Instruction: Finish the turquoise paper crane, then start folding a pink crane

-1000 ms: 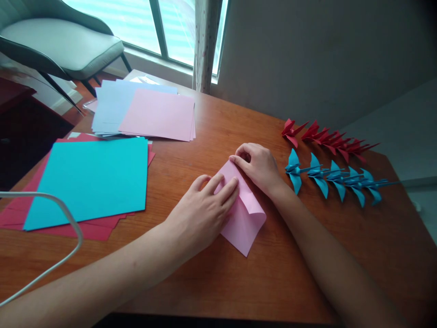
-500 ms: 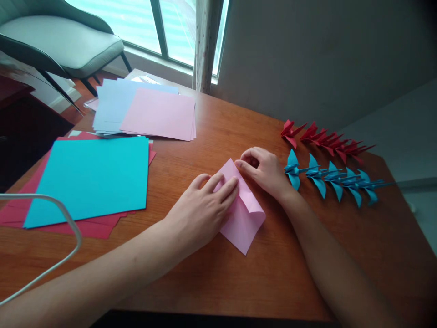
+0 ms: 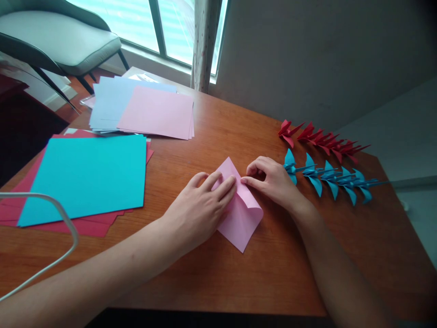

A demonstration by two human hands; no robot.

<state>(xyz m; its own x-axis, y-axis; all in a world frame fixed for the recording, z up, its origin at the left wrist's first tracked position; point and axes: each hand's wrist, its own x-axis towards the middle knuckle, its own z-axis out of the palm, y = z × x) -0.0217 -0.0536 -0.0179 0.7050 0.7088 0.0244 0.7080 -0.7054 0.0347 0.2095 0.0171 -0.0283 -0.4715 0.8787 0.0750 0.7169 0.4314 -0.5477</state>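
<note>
A pink sheet of origami paper (image 3: 241, 228) lies on the table, turned like a diamond, with its right side folded inward and the flap curling up at the lower right. My left hand (image 3: 201, 205) rests over the paper's left part, fingers stretched out and pressing it down. At the paper's upper right edge is my right hand (image 3: 273, 180), its fingers curled and the thumb tip touching the folded edge. The part of the sheet under my left fingers is hidden.
Blue folded paper cranes (image 3: 329, 177) stand in a row on the right, with red cranes (image 3: 321, 139) behind. Turquoise sheets (image 3: 88, 177) lie over red sheets (image 3: 92, 228) at left. Farther back are pink sheets (image 3: 157, 111) and pale blue sheets (image 3: 109, 100). A white cable (image 3: 70, 223) arcs at the left.
My right hand has moved down along the paper's right edge, and its thumb now touches the folded edge. My left hand stays on the paper. The whole view has shifted slightly.
</note>
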